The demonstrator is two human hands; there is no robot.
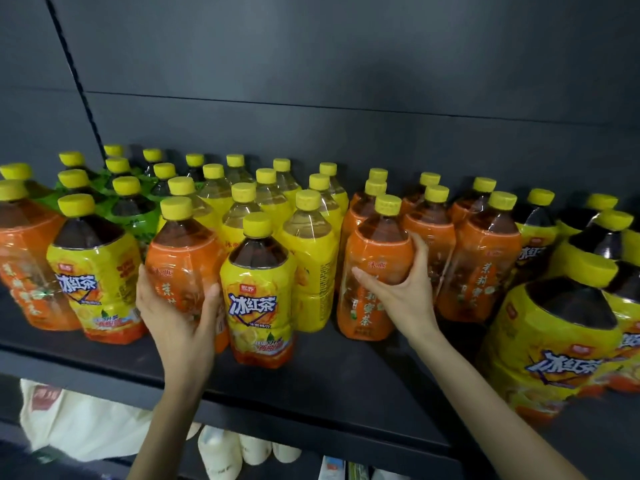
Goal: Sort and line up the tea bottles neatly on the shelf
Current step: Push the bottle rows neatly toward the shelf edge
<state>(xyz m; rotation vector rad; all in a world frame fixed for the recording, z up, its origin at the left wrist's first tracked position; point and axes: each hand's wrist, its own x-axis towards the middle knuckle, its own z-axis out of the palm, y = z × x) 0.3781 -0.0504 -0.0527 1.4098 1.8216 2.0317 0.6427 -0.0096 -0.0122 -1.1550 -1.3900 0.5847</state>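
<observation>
Gripping two orange-labelled plastic tea bottles on the dark metal shelf (332, 379).
Left hand (176, 313) wraps one bottle (180, 258) front-left; right hand (398, 289) wraps another (375, 258) front-centre; both upright.

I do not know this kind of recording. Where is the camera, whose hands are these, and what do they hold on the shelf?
There is no machine here: a person works with two bare hands. The single picture comes from a camera worn on the person's head, which looks forward and down. On the dark shelf stand many tea bottles with yellow caps. Some have orange labels, some have yellow ones, and the green-label bottles are at the back left. The left hand grips the left orange bottle. The right hand grips the right orange bottle. Between them stands a yellow-label bottle of dark tea. Both held bottles are upright.
</observation>
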